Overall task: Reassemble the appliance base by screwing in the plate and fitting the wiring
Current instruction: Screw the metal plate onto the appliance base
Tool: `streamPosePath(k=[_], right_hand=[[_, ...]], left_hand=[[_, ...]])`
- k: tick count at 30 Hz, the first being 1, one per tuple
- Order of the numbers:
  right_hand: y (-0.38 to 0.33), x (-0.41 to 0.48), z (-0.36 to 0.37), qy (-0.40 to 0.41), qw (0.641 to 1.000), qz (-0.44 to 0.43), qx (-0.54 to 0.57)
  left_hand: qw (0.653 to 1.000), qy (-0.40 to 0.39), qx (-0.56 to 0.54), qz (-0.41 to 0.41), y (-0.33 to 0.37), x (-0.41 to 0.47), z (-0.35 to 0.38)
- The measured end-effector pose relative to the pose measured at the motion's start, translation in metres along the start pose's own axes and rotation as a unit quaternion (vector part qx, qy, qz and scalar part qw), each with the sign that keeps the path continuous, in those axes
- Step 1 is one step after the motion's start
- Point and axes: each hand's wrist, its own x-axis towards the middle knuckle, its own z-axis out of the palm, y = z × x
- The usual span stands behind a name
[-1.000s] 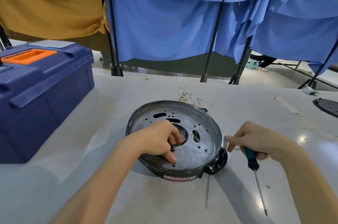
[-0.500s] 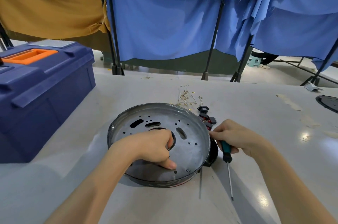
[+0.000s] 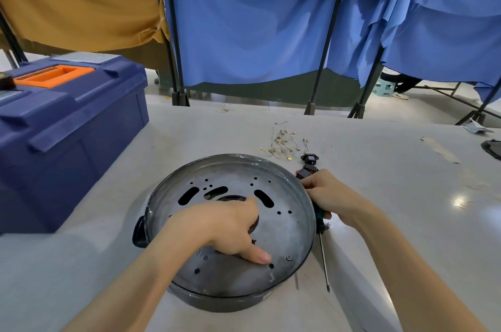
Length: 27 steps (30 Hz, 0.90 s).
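Under the left hand (image 3: 217,226) lies a round grey metal plate (image 3: 282,226), dull and smeared, with a faint sheen. It sits on a dark round appliance base (image 3: 230,302) whose outer wall is smooth and slightly glossy. The right hand (image 3: 333,199) grips a screwdriver (image 3: 320,214) with a green-and-black plastic handle and a thin bare-metal shaft. Beyond that hand lie black plastic connectors (image 3: 309,162) and thin wires (image 3: 282,143) with brass-coloured metal terminals. The pale grey tabletop (image 3: 379,169) is smooth and glossy, mirroring lights right of the right hand. Far left of the left hand stands a matt navy plastic toolbox (image 3: 67,128). Behind hang matt woven cloths, blue (image 3: 244,20) and mustard (image 3: 76,1).
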Motion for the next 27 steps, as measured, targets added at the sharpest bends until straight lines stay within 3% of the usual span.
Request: streamPosePath(k=[4, 8, 12, 15, 19, 23, 27], right_hand=[[0.000, 0.007, 0.004, -0.002, 1.000, -0.021, 0.012], [0.003, 0.008, -0.002, -0.043, 0.999, 0.004, -0.001], [0.007, 0.005, -0.009, -0.095, 0.995, 0.007, 0.023], [0.008, 0.007, -0.007, -0.073, 0.996, -0.007, 0.054], [0.000, 0.020, -0.006, -0.048, 0.998, -0.014, 0.030], [-0.008, 0.029, 0.001, -0.042, 0.998, -0.039, 0.034], [-0.002, 0.027, -0.007, -0.078, 0.997, -0.005, 0.010]], left_hand=[[1.000, 0.010, -0.001, -0.010, 0.000, -0.002, 0.003], [0.996, 0.086, 0.036, 0.006, 0.001, -0.007, 0.007], [0.974, 0.170, 0.147, 0.012, 0.012, -0.010, 0.006], [0.950, 0.226, 0.205, 0.071, 0.014, -0.001, 0.006], [0.946, 0.210, 0.177, 0.172, 0.016, 0.011, 0.009], [0.943, 0.201, 0.215, 0.153, 0.019, 0.023, 0.013], [0.941, 0.203, 0.228, 0.143, 0.020, 0.027, 0.008]])
